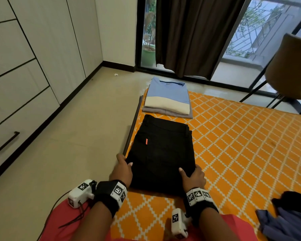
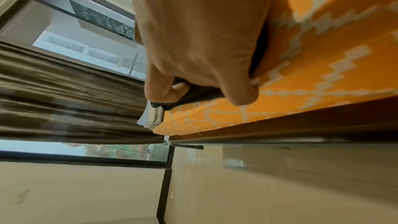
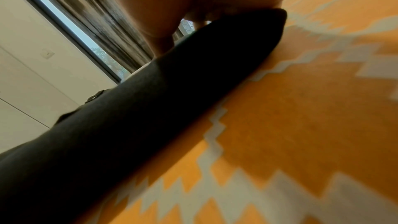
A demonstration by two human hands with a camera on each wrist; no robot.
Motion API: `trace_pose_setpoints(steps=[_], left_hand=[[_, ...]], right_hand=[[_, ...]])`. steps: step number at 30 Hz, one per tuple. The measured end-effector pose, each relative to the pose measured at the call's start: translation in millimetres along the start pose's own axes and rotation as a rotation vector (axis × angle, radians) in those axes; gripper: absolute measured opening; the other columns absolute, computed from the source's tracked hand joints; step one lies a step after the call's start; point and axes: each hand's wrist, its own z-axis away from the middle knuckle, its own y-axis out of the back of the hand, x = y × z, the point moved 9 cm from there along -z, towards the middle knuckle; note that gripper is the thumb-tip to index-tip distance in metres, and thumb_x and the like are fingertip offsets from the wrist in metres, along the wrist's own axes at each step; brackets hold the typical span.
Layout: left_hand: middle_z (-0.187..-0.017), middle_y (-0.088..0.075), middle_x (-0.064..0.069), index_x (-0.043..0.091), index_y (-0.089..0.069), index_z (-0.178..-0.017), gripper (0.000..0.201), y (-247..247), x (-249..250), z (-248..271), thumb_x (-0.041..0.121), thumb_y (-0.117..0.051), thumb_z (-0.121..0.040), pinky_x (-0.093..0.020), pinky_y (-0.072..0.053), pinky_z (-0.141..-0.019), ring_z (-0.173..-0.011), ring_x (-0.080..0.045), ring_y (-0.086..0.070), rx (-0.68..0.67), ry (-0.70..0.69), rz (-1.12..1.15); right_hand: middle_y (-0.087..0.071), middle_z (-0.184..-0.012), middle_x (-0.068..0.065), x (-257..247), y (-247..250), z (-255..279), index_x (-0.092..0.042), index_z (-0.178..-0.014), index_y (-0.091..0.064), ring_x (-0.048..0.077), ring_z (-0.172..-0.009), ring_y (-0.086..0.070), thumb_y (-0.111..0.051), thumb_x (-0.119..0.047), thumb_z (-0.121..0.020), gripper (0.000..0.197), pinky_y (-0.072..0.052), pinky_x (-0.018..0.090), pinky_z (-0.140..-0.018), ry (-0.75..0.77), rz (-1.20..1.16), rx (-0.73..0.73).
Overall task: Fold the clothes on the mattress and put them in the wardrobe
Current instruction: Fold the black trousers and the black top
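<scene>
The person's left hand (image 1: 122, 168) and right hand (image 1: 193, 176) each grip a near corner of folded black trousers (image 1: 162, 153), thumbs on top and fingers tucked beneath. The trousers lie flat on the orange patterned mattress (image 1: 241, 145). Just beyond sits a stack of folded shirts (image 1: 167, 100). White wardrobe (image 1: 33, 58) doors stand to the left.

Mattress (image 1: 233, 136): orange, white zigzag diamond lattice. Folded trousers (image 1: 161, 153): black, small red tab. Folded shirt (image 1: 168, 98) at 12 o'clock from trousers: light blue above, cream band below; grey garment (image 1: 177, 114) beneath. Loose clothes (image 1: 288, 218) at 4 o'clock: black, slate blue. Curtain (image 1: 195, 32): dark brown. Wardrobe (image 1: 24, 66): off-white, black lines.
</scene>
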Motion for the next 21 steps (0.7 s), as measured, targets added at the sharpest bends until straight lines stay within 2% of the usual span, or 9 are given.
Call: trace_pose_setpoints(steps=[3, 5, 8, 10, 12, 14, 16, 18, 21], left_hand=[[-0.101, -0.061, -0.018, 0.012, -0.026, -0.123, 0.033, 2, -1, -1, 0.016, -0.049, -0.099, -0.035, -0.043, -0.065, -0.077, -0.034, -0.059, 0.066, -0.008, -0.033], [-0.111, -0.053, -0.017, 0.007, -0.034, -0.123, 0.032, 4, 4, 4, 0.015, -0.052, -0.098, -0.034, -0.042, -0.061, -0.079, -0.036, -0.062, 0.14, -0.097, -0.097], [-0.108, -0.052, -0.02, 0.0, -0.052, -0.108, 0.021, -4, 14, 10, 0.016, -0.057, -0.096, -0.031, -0.039, -0.054, -0.065, -0.032, -0.057, 0.16, -0.274, -0.287], [-0.098, -0.054, -0.02, -0.001, -0.06, -0.092, 0.027, -4, 17, 9, 0.021, -0.074, -0.084, -0.029, -0.043, -0.046, -0.061, -0.028, -0.057, 0.196, -0.312, -0.401], [-0.09, -0.054, -0.018, 0.0, -0.06, -0.084, 0.039, 3, 23, 11, 0.034, -0.079, -0.075, -0.031, -0.046, -0.041, -0.063, -0.027, -0.055, 0.248, -0.306, -0.487], [-0.092, -0.055, -0.012, 0.005, -0.061, -0.091, 0.051, 4, 25, 10, 0.055, -0.066, -0.08, -0.033, -0.048, -0.051, -0.076, -0.024, -0.055, 0.225, -0.254, -0.554], [-0.106, -0.054, -0.005, 0.013, -0.061, -0.104, 0.064, 2, 21, 8, 0.071, -0.039, -0.088, -0.029, -0.047, -0.074, -0.097, -0.019, -0.05, 0.179, -0.161, -0.65], [-0.116, -0.051, -0.002, 0.018, -0.062, -0.11, 0.064, -4, 21, 6, 0.069, -0.03, -0.092, -0.027, -0.042, -0.087, -0.108, -0.018, -0.043, 0.171, -0.187, -0.659], [-0.113, -0.055, -0.005, 0.015, -0.065, -0.109, 0.048, -12, 30, 5, 0.056, -0.043, -0.096, -0.032, -0.042, -0.087, -0.105, -0.022, -0.046, 0.162, -0.297, -0.467]], right_hand=[[-0.041, -0.14, 0.016, 1, -1, -1, -0.014, -0.144, -0.034, 0.041, -0.129, -0.038, -0.065, -0.046, -0.087, 0.072, -0.036, 0.052, -0.104, -0.003, -0.004, 0.001], [-0.04, -0.141, 0.016, 2, -1, -2, -0.015, -0.144, -0.034, 0.041, -0.13, -0.038, -0.065, -0.046, -0.087, 0.072, -0.036, 0.053, -0.105, -0.006, -0.005, -0.002], [-0.039, -0.142, 0.016, 3, -2, -3, -0.014, -0.144, -0.034, 0.041, -0.13, -0.038, -0.065, -0.046, -0.087, 0.072, -0.035, 0.053, -0.105, -0.005, -0.006, 0.005], [-0.039, -0.142, 0.016, 4, -2, -4, -0.014, -0.143, -0.034, 0.041, -0.13, -0.038, -0.065, -0.046, -0.087, 0.072, -0.035, 0.054, -0.105, -0.01, -0.005, 0.012], [-0.039, -0.142, 0.016, 5, -3, -5, -0.014, -0.143, -0.035, 0.041, -0.129, -0.038, -0.065, -0.046, -0.087, 0.071, -0.035, 0.054, -0.105, -0.015, -0.006, 0.014], [-0.039, -0.142, 0.015, 6, -4, -5, -0.015, -0.143, -0.035, 0.041, -0.129, -0.038, -0.064, -0.046, -0.087, 0.071, -0.035, 0.054, -0.105, -0.016, -0.007, 0.012], [-0.039, -0.142, 0.015, 6, -5, -5, -0.015, -0.143, -0.034, 0.041, -0.129, -0.038, -0.064, -0.047, -0.087, 0.071, -0.035, 0.054, -0.105, -0.015, -0.01, 0.013], [-0.039, -0.142, 0.015, 6, -5, -5, -0.016, -0.144, -0.034, 0.04, -0.13, -0.038, -0.064, -0.047, -0.087, 0.071, -0.034, 0.055, -0.105, -0.013, -0.007, 0.015], [-0.039, -0.142, 0.014, 7, -4, -5, -0.016, -0.144, -0.033, 0.04, -0.13, -0.038, -0.062, -0.048, -0.088, 0.071, -0.035, 0.055, -0.105, -0.018, 0.008, 0.02]])
